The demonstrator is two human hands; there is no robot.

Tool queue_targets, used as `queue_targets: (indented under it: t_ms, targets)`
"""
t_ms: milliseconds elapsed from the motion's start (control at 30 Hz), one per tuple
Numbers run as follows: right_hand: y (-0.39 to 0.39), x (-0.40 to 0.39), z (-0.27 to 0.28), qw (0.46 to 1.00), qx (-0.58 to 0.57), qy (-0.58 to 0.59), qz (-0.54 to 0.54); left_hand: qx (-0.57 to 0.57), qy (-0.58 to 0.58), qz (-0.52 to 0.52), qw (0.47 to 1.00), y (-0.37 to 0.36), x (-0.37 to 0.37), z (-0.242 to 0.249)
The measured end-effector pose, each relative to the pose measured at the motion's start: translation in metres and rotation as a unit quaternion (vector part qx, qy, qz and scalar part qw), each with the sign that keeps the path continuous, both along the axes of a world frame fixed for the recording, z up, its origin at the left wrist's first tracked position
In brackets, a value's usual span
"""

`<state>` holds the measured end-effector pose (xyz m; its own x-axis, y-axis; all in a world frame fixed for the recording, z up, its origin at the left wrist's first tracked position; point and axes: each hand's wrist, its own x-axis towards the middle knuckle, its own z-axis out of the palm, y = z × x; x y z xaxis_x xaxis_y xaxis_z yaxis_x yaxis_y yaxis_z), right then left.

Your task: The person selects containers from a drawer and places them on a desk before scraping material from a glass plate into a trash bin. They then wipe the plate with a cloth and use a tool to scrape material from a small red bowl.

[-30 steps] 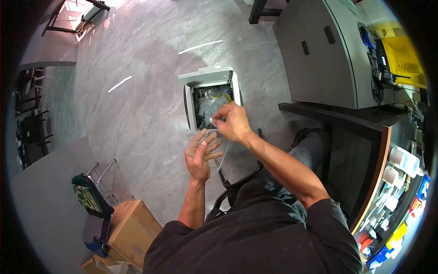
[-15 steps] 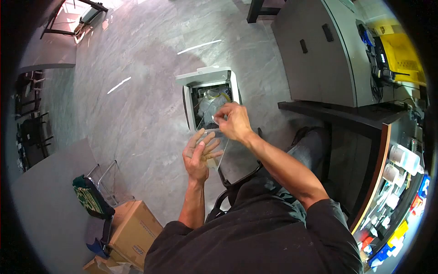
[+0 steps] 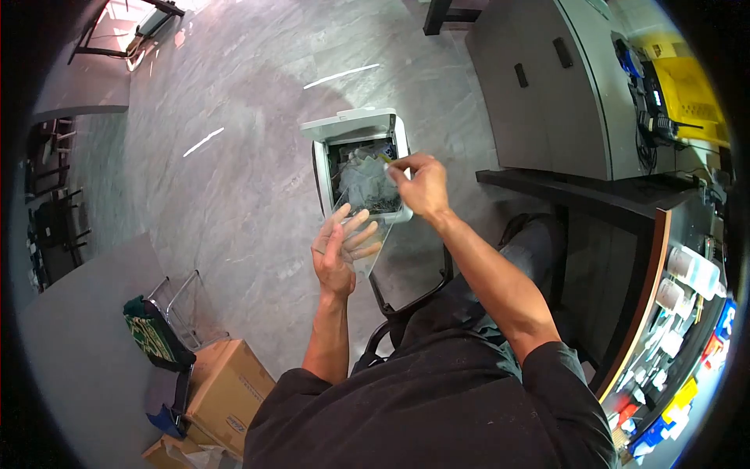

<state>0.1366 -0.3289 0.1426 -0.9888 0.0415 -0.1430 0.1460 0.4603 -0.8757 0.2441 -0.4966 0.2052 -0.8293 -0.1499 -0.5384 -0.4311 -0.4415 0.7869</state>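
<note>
A clear flat pane (image 3: 373, 242) rests in my left hand (image 3: 339, 252), its fingers spread under it and the thumb on the near side. My right hand (image 3: 419, 181) is closed in a pinch above the right edge of an open white bin (image 3: 403, 141). Whatever lies between those fingertips is too small to name. Crumpled translucent plastic (image 3: 366, 181) fills the bin, whose lid (image 3: 348, 123) stands raised at the far side. The pane's far end is close to the bin's near rim.
A grey cabinet (image 3: 539, 94) stands at the upper right. Below it, a bench (image 3: 637, 305) carries bottles and small items. A cardboard box (image 3: 228, 395) and a folding chair (image 3: 168, 336) are at the lower left. A black chair frame (image 3: 414, 303) is near my legs.
My right hand has moved right and slightly up, away from the pane. More of the bin's plastic shows. The yellowish piece seen behind the pane no longer shows there.
</note>
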Motion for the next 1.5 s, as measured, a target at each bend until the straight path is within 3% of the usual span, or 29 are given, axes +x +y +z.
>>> queue_targets:
  t_ms: [133,200,333,400,500,533,600,700,733,900,1033,1267,1300,1500]
  targets:
    - [-0.031,0.040,0.006,0.993,-0.090,-0.007,0.077,-0.007,-0.008,0.019,1.000,0.005,-0.005,-0.010]
    - [-0.038,0.060,0.042,0.974,-0.138,0.027,0.179,-0.040,0.002,0.014,0.999,-0.003,-0.003,-0.021]
    - [-0.026,0.047,0.000,0.995,-0.022,-0.004,0.097,0.007,-0.015,0.037,0.999,0.000,0.004,-0.011]
    - [-0.013,0.020,-0.012,0.988,-0.060,-0.146,0.001,-0.019,-0.011,0.013,1.000,0.006,0.003,-0.004]
    - [-0.023,0.043,0.003,0.984,-0.124,-0.083,0.093,-0.036,-0.020,-0.001,0.999,0.002,0.003,-0.013]
    - [-0.030,0.058,0.014,0.981,-0.127,0.009,0.143,-0.036,-0.025,0.000,0.999,0.001,0.004,-0.019]
    - [-0.038,0.071,0.047,0.969,-0.146,0.032,0.197,-0.030,0.010,0.009,0.999,-0.001,0.004,-0.029]
    - [-0.031,0.067,0.031,0.978,-0.085,0.064,0.179,-0.033,-0.010,0.027,0.999,0.000,0.006,-0.018]
    - [-0.029,0.064,0.027,0.989,-0.064,0.003,0.134,-0.035,-0.024,0.035,0.999,0.004,0.003,-0.011]
    - [-0.032,0.089,0.056,0.966,-0.125,0.092,0.206,-0.075,0.020,0.040,0.996,0.003,0.010,-0.022]
    - [-0.022,0.075,0.022,0.986,-0.058,0.076,0.134,-0.071,0.010,0.050,0.996,0.006,0.004,-0.011]
    - [-0.010,0.065,0.018,0.987,-0.096,-0.006,0.129,-0.051,0.008,0.047,0.998,0.002,0.013,-0.003]
    - [-0.008,0.057,0.012,0.993,-0.040,0.013,0.108,-0.044,0.016,0.049,0.998,0.002,0.014,-0.002]
    - [-0.006,0.020,-0.021,0.995,0.032,-0.082,0.040,-0.036,0.044,0.045,0.997,-0.007,0.024,-0.006]
